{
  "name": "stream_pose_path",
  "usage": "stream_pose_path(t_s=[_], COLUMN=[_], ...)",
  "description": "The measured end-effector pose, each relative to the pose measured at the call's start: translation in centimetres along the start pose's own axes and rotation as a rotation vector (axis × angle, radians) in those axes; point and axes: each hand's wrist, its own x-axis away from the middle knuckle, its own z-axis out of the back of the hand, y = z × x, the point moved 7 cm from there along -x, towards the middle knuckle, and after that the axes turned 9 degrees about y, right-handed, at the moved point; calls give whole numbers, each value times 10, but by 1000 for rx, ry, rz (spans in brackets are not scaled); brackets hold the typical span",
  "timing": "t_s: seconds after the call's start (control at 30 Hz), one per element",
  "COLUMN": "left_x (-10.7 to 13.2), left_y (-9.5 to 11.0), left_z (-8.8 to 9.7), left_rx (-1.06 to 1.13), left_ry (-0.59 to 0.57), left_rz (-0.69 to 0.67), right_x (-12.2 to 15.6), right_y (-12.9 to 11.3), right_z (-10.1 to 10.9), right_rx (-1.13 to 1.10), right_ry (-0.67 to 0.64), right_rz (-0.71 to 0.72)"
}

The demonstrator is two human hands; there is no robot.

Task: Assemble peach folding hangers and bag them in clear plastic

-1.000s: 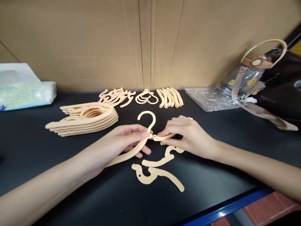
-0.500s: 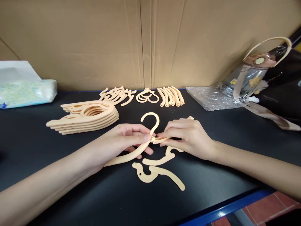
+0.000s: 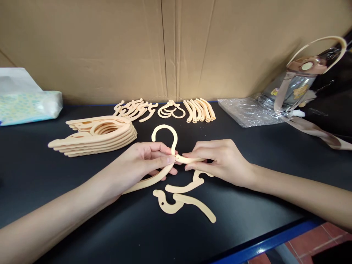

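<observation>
Between my hands is a cream plastic clothes hanger [image 3: 175, 141], its hook curving up and to the left. My left hand [image 3: 148, 161] pinches it near the joint below the hook, with one long arm running down under the palm. The shorter right arm of the hanger lies between the thumb and fingers of my right hand [image 3: 222, 159], which cover its far end. On the table just below lie loose hanger pieces: a curved arm [image 3: 185, 187], a hooked piece with a small hole [image 3: 167, 208] and another arm [image 3: 199, 207] overlapping it.
A stack of folded hangers [image 3: 93, 139] sits to the left. Along the back lie small curved pieces [image 3: 134, 109], hooks [image 3: 171, 110] and arms [image 3: 199, 110]. A tissue pack [image 3: 30, 106] is at far left; a clear plastic bag [image 3: 244, 112] and a strapped water bottle [image 3: 297, 84] are at right.
The hanger has turned in my hands, its hook now leaning further left and opening wider to view. Its right arm shows more broadly. Both hands keep their grip; the view has shifted slightly.
</observation>
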Motion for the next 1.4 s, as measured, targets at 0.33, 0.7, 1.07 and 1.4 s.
stream_pose_path(t_s=[0.33,0.7,1.07,1.4], left_x=[5,14,14,16], left_y=[15,15,15,20], left_z=[-3,2,3,7], left_rx=[-181,-782,-904,-795], left_ry=[133,327,344,406], left_rz=[-235,-474,-576,-571], right_x=[-1,-5,-8,-6], right_y=[10,45,70,12], right_z=[2,24,22,27], right_rx=[68,237,199,116], right_ry=[6,72,58,-342], right_rz=[-258,-419,-461,48])
